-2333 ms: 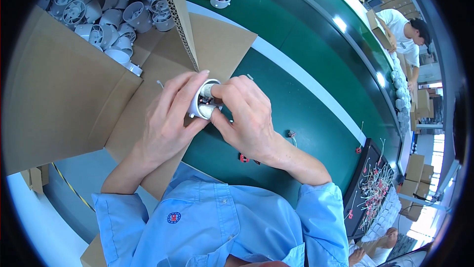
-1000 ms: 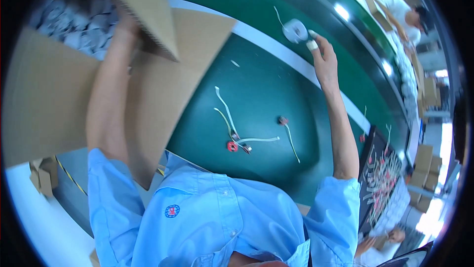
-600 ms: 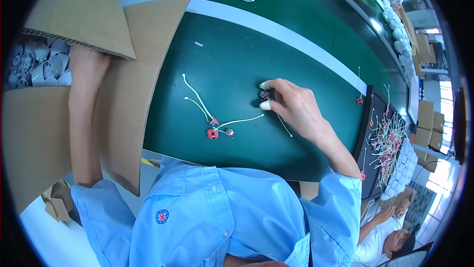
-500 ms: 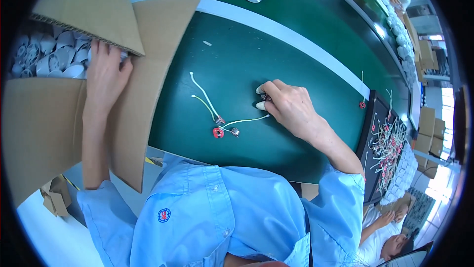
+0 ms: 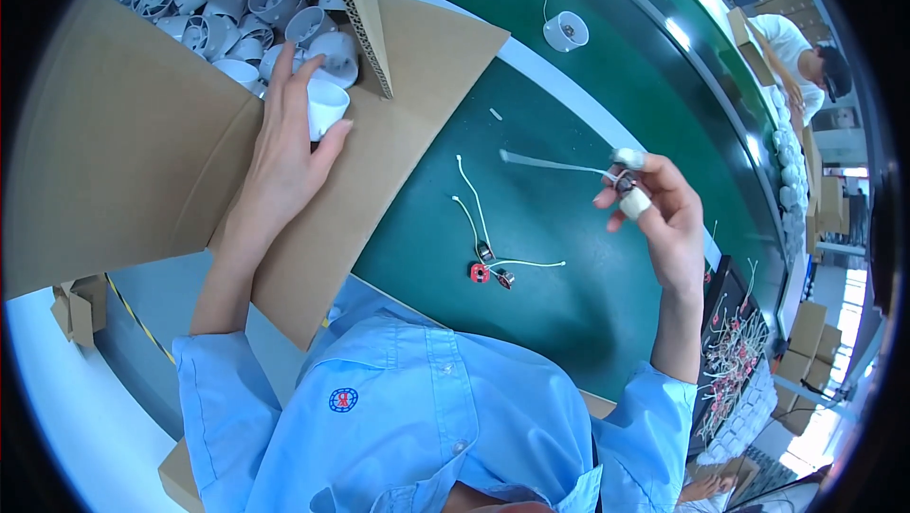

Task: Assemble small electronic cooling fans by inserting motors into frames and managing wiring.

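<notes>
My left hand [image 5: 282, 157] reaches into the cardboard box, its fingers and thumb around a white plastic cup-shaped housing [image 5: 328, 107]. Many similar white housings [image 5: 227, 3] fill the box. Above the green mat, my right hand [image 5: 675, 219] pinches a small dark round component [image 5: 624, 181] between thumb and forefinger, both with white covers on the tips. A pale wire [image 5: 555, 164] trails from this component toward the left. Between my hands, a red-faced wired component [image 5: 480, 273] and two dark metallic ones [image 5: 506, 280] lie on the mat.
Open flaps of the cardboard box [image 5: 427, 58] overlap the green mat [image 5: 427, 200] on the left. A black tray [image 5: 713, 309] of tangled wired components stands at the right. Another white housing [image 5: 566, 31] sits beyond the pale strip. Co-workers sit along the right.
My left hand has closed around a white housing in the box. My right hand has lifted and turned, bringing the dark component and its wire into sight. The whole view has shifted.
</notes>
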Available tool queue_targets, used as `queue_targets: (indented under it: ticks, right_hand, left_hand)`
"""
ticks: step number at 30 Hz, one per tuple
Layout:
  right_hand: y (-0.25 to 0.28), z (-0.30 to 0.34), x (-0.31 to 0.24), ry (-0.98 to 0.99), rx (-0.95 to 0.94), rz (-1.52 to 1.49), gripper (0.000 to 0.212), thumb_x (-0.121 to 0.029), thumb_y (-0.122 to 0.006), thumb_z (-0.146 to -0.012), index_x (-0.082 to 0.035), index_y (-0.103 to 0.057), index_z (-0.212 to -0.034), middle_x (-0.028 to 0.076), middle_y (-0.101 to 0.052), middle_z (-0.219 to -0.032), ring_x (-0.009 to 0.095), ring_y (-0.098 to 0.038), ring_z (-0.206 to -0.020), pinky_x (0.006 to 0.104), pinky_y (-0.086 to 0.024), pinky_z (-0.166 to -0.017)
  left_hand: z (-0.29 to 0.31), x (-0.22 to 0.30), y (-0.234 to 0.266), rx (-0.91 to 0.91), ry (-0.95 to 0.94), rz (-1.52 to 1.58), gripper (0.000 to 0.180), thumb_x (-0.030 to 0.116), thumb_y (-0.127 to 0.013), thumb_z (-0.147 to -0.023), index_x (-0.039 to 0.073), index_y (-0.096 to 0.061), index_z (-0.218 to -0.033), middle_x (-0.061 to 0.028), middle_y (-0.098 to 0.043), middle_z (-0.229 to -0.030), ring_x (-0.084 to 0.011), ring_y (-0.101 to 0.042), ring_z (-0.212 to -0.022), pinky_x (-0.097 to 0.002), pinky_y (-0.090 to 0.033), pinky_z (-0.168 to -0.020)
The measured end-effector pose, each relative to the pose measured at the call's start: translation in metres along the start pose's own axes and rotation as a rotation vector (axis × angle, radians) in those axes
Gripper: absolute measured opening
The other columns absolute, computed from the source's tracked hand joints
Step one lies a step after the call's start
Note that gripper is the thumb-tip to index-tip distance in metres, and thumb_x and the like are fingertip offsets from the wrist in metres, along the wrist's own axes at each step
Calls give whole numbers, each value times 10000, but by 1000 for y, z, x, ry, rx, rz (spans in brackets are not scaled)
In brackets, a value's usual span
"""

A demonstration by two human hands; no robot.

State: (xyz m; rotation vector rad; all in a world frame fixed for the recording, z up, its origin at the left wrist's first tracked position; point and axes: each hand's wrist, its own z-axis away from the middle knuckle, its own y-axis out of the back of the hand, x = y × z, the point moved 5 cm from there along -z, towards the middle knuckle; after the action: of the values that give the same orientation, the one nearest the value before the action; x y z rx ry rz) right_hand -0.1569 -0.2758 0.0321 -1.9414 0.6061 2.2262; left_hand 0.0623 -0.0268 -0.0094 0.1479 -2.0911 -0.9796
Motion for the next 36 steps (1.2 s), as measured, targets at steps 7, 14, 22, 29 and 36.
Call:
queue_targets:
  ticks: [7,14,22,29,36]
  right_hand:
    - [-19,-21,-9,126,-106,-410,393,-143,-591,-824,32,-481,-1157,188,-578,-1017,186,-625,-774,238,-477,-528]
    - [-50,-34,-28,243,-344,-571,397,-147,-600,-835,52,-494,-1161,188,-598,-1026,206,-648,-788,227,-493,-555]
    - [-75,-37,-38,249,-201,-415,443,-228,-657,-815,48,-511,-1130,207,-612,-955,192,-641,-656,222,-484,-508]
    - [-76,-41,-34,295,-160,-366,416,-212,-643,-830,39,-515,-1136,181,-617,-977,175,-643,-707,218,-488,-552]
    - [-88,-46,-37,301,-205,-331,403,-190,-624,-841,40,-506,-1150,177,-608,-1009,179,-642,-762,212,-480,-581]
  left_hand:
    - [22,8,6,-249,55,-5,594,56,-639,-765,32,-339,-1277,-186,-433,-1272,-322,-437,-1197,-391,-381,-970]
    - [32,18,-4,-261,76,429,643,-21,-664,-697,50,-347,-1252,-136,-449,-1254,-207,-524,-1074,-336,-431,-917]
    - [27,31,-14,-134,37,612,623,-29,-690,-661,37,-367,-1190,-132,-414,-1215,-210,-523,-1024,-322,-433,-902]
    - [21,36,-4,-158,-91,274,655,-12,-735,-648,50,-317,-1148,-147,-392,-1231,-210,-524,-1033,-305,-462,-862]
    - [27,32,-11,-50,-38,467,670,-9,-750,-650,49,-319,-1159,-162,-388,-1250,-218,-525,-1060,-310,-478,-853]
